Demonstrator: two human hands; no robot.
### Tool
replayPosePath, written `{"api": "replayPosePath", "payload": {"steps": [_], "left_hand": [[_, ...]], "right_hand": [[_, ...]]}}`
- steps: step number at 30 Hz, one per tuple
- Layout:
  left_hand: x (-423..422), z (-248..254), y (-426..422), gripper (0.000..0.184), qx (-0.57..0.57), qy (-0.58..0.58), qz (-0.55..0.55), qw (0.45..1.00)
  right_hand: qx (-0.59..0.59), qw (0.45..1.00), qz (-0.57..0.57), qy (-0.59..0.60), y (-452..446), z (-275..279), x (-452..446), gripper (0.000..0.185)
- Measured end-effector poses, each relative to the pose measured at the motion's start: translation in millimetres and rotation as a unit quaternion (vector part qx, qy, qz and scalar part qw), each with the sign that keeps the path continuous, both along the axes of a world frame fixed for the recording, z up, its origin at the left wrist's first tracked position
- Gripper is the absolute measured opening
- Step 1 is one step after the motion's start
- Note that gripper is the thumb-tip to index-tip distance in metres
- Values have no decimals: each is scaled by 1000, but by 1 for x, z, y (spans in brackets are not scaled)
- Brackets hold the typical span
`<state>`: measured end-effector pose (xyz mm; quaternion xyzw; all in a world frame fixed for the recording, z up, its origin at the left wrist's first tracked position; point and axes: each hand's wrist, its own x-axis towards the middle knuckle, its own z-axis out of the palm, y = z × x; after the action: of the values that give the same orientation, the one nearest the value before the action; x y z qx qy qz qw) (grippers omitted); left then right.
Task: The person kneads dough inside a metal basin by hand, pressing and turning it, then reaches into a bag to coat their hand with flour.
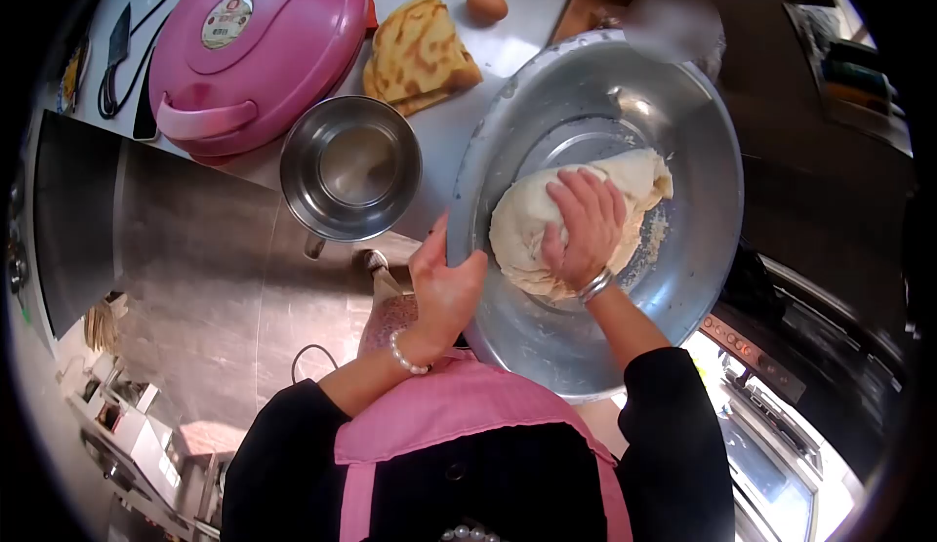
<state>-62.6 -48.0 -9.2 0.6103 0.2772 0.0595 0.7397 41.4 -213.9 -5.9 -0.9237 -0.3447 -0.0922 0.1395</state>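
A large metal basin (703,142) stands in front of me, its inner wall smeared here and there. Inside it lies a big pale lump of dough (527,205), folded and uneven along its lower edge, with dry crumbs beside it. My right hand (589,225) presses down on the dough, palm against it and fingers stretched out. On the basin's left side my left hand (444,283) grips the rim, fingers behind and thumb toward me. To the left of that hand is a steel pot (303,166) with a little cloudy liquid in the bottom.
A pink electric griddle (283,25) with its lid down sits on the white counter at upper left. Folded flatbread (420,54) lies beside it, with two brown eggs (487,5) farther back. A knife (119,40) and a cable are at far left. An oven (761,444) is at lower right.
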Motion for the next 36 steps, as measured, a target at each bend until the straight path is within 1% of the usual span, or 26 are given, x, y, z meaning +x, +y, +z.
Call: {"api": "replayPosePath", "payload": {"steps": [3,4,7,8,11,12,15,16,18,19,22,23,24,25,26,27,28,31,33,35,36], "left_hand": [[1,2,0,46,17,34,-11,999],[0,1,0,46,19,37,-10,999],[-2,-2,-1,48,31,40,-11,999],[-2,-2,-1,49,42,38,-16,998],[-2,-1,-1,46,33,34,-10,999],[-2,0,-1,44,25,34,-6,999],[2,10,0,34,-26,13,12,1000],[1,6,-3,25,-31,-7,33,999],[6,4,10,19,-9,-31,3,999],[5,5,8,19,9,-22,11,1000],[4,16,0,20,34,-25,20,999],[1,17,-3,21,28,-24,25,999],[5,13,-2,22,16,-34,26,999],[6,6,0,23,3,-39,28,999],[3,3,-1,24,-9,-40,29,999],[2,3,-1,24,-13,-45,25,999],[1,2,0,23,-17,-50,21,998],[1,3,-1,22,-26,-68,32,997],[-1,1,-2,21,-32,-78,32,996],[0,-6,-1,19,-40,-94,32,994],[-2,-2,-2,17,-64,-82,28,994]], "right_hand": [[11,999,23,22,13,-4,29,33],[29,999,34,7,21,-3,39,24],[40,998,51,18,29,-10,62,17],[58,997,58,-11,35,-12,68,11],[51,997,50,17,40,-21,83,11],[54,997,55,-10,41,-27,90,14],[42,998,43,-13,46,-34,103,20],[30,999,35,-15,47,-36,105,28],[25,999,36,6,54,-49,112,34],[19,999,30,9,50,-42,106,37],[4,987,45,154,28,12,73,51],[-32,981,43,186,16,36,63,52],[-69,973,44,215,8,73,50,54],[-106,962,44,249,-1,94,35,56],[-74,983,106,127,-17,88,17,53],[-41,985,168,2,-33,77,1,51],[-34,981,185,50,-47,74,-14,45],[37,986,164,-18,-65,64,-47,43],[28,989,140,-43,-85,48,-60,47],[103,980,134,-104,-110,9,-67,48],[116,978,121,-122,-114,-6,-67,49]]}}
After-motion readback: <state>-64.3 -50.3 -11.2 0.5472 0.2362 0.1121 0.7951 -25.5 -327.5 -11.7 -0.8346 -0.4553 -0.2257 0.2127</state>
